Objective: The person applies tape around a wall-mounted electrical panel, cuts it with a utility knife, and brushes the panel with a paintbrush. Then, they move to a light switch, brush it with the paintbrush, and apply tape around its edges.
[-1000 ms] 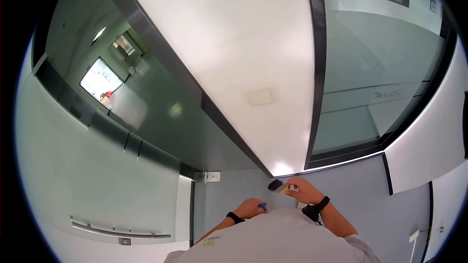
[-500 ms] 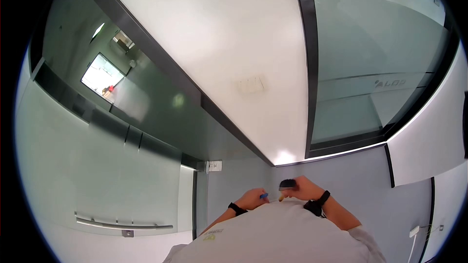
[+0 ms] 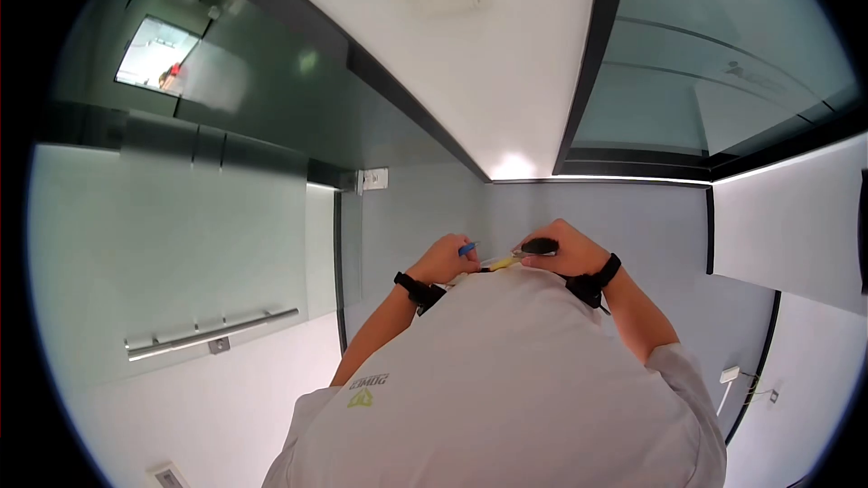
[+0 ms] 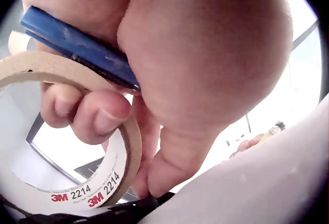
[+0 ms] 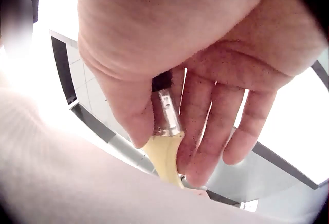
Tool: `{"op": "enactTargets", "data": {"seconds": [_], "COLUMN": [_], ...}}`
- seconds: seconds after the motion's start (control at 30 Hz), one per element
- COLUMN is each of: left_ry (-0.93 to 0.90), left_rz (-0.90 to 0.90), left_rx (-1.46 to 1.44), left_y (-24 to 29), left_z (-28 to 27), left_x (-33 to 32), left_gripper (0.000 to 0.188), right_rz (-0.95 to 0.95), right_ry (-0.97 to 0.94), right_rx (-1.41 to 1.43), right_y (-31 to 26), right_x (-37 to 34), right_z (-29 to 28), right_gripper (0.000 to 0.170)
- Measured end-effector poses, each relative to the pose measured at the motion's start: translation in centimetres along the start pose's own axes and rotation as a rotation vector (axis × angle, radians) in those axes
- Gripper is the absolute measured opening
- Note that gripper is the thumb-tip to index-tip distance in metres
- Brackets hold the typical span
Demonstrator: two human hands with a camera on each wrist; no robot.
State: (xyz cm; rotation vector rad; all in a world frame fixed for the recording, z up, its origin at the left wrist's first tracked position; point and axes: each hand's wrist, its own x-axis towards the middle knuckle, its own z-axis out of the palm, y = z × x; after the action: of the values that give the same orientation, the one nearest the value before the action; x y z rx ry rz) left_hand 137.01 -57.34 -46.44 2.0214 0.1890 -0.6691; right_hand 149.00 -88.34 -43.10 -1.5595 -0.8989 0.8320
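Note:
My left hand point(image 3: 440, 260) is in front of the body, its fingers curled. In the left wrist view it holds a slim, scuffed blue plastic tool point(image 4: 77, 44) against the palm. Two fingertips hook through a roll of masking tape point(image 4: 79, 193), whose white core is printed 3M 2214. A paintbrush point(image 5: 167, 157) with a pale yellow handle, metal ferrule and dark bristles is pinched between the thumb and fingers of my right hand point(image 3: 574, 253). The dark bristles point(image 3: 542, 246) point right in the head view, and the handle points toward the left hand.
A white panel point(image 3: 515, 63) between dark frames stands ahead. On the left is a glass door point(image 3: 208, 244) with a long metal handle point(image 3: 217, 334). A grey floor point(image 3: 633, 226) lies beyond the hands, and glass panes point(image 3: 651, 117) stand at the right.
The paintbrush has turned in my right hand: its bristles swing from left to right and its handle comes round toward the left hand. The head view has tilted down.

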Motion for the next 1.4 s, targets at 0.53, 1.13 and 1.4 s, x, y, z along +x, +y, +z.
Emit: {"op": "enactTargets", "data": {"seconds": [0.53,1.13,1.4], "left_ry": [0.06,0.669,0.683], "left_rz": [-0.035,0.008,0.09], "left_rx": [0.074,-0.174,-0.395], "left_y": [2.3,5.9,8.0], "left_z": [1.2,-1.7,-5.8], "left_x": [-0.6,-4.0,-2.7], "left_gripper": [0.032,0.02,0.026], "right_rz": [-0.121,-0.195,-0.004], "right_ry": [-0.292,-0.294,-0.277], "right_rx": [-0.325,-0.195,-0.176], "right_y": [0.7,3.7,0.9], "right_x": [3.9,2.6,3.7], "right_z": [-0.3,-1.9,-3.5], "right_gripper": [0.022,0.024,0.028]}}
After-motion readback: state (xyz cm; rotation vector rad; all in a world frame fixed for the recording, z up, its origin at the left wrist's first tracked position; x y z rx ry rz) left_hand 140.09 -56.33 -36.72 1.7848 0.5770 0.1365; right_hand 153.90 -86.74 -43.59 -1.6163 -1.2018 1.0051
